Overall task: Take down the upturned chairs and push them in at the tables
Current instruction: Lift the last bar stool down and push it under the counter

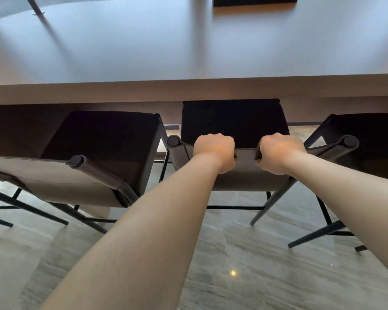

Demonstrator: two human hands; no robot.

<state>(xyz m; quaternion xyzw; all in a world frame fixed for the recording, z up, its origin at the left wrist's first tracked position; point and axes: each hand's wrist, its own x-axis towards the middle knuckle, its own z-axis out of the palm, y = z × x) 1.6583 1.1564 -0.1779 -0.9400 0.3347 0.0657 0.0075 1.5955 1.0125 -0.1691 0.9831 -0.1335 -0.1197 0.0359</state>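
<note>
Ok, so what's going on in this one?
A person is at a long table, with the left hand and right hand both curled in a firm grip over the top edge of the middle chair. That chair stands upright on the floor, its seat front reaching the table edge. The chair on the left and the chair on the right are upright too, with nobody touching them.

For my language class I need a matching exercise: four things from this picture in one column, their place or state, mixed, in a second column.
1 middle chair
2 left chair
3 dark object
4 floor

A on the far side of the table
B glossy, reflecting a light spot
C backrest gripped by left hand and right hand
D no hand on it

Pairs: 1-C, 2-D, 3-A, 4-B
</note>
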